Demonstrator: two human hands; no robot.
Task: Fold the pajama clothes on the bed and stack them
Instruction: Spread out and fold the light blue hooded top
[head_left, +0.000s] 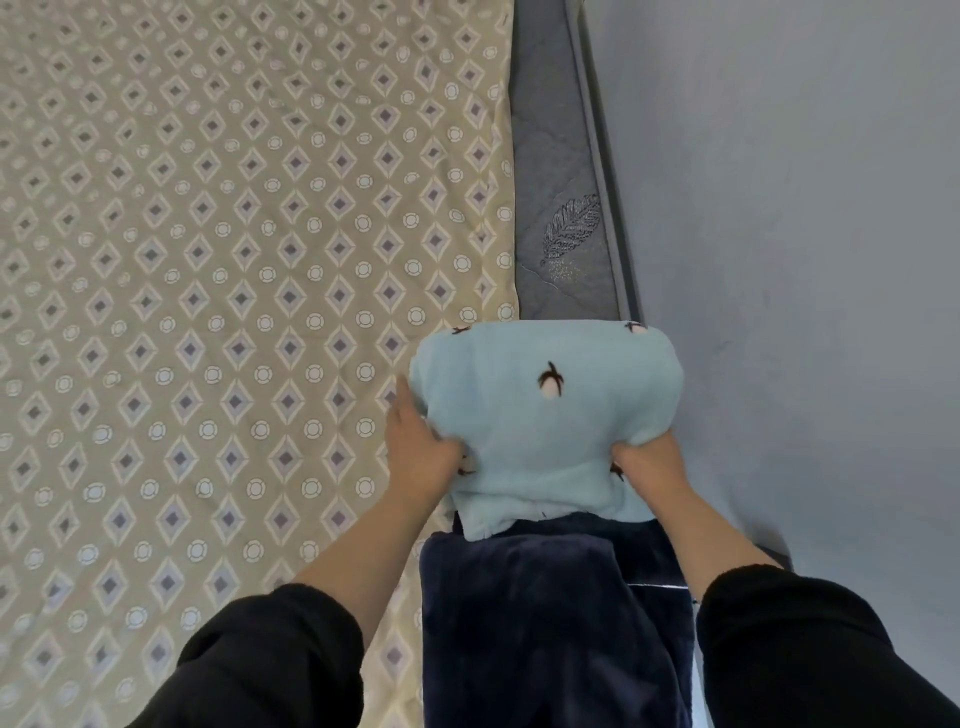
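Just right of centre in the lower half of the head view, a folded light blue pajama piece (545, 410) with small dark motifs sits as a rounded bundle between both hands. The left hand (421, 457) grips its left side: one digit lies straight along the bundle's edge, and the others are pressed into the fleece. The right hand (649, 467) holds the right side, its fingers buried under bunched fabric, so only the back of the hand shows. The bundle's near edge overlaps the far end of a dark navy pajama piece (540, 634), which runs down to the bottom edge of the frame. Whether the blue bundle rests on it or is lifted clear cannot be told.

Black sleeves (270, 660) cover both forearms in the lower corners. A beige bedcover (208, 260) with diamonds and circles fills the left of the frame. A grey mattress edge (556, 156) with a stitched feather runs down the upper centre right, and a plain grey-blue surface (805, 234) lies to its right.
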